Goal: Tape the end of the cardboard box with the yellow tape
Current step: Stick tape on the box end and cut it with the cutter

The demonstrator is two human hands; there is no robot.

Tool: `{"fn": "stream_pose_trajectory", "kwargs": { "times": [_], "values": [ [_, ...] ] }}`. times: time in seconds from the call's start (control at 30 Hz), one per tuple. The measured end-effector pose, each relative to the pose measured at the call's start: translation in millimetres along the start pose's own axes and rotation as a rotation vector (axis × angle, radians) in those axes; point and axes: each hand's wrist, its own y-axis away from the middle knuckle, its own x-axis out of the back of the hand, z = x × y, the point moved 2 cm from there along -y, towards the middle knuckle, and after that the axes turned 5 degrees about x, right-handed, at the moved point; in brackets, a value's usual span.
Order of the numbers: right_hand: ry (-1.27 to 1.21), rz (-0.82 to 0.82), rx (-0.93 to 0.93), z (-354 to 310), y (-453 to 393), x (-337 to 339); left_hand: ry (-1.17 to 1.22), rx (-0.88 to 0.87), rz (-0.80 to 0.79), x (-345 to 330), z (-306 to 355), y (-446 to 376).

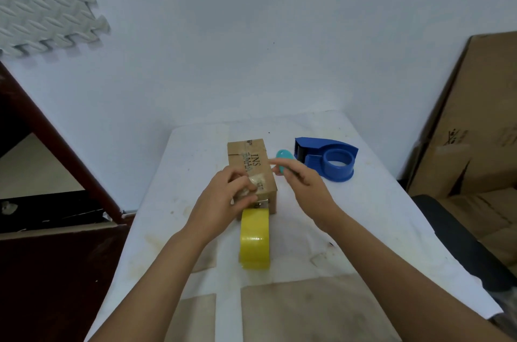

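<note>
A small cardboard box (249, 163) printed "INS" lies in the middle of the table, one end facing me. A roll of yellow tape (255, 238) stands on edge just in front of that end, its strip running up to the box. My left hand (223, 199) presses fingers on the box's near top edge, over the tape's end. My right hand (303, 187) hovers at the box's right side, holding a small teal cutter (283, 161) between its fingertips.
A blue tape dispenser (327, 158) sits at the back right of the white-covered table (363, 215). Large cardboard sheets (475, 145) lean at the right. A dark wooden frame (56, 229) stands left of the table.
</note>
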Motion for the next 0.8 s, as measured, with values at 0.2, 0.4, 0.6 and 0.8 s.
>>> {"fn": "stream_pose_trajectory", "kwargs": {
  "times": [0.2, 0.4, 0.6, 0.8],
  "values": [
    [-0.329, 0.078, -0.173, -2, 19, 3, 0.029, 0.035, -0.036, 2, -1, 0],
    [-0.746, 0.154, -0.366, 6, 22, 4, 0.067, 0.076, -0.061, 5, 1, -2],
    [-0.781, 0.214, -0.398, 2, 21, 4, 0.200, 0.160, -0.066, 11, 7, 2],
    [-0.746, 0.173, -0.360, -1, 20, 4, 0.574, 0.723, 0.008, 25, 5, 24]
  ]
}}
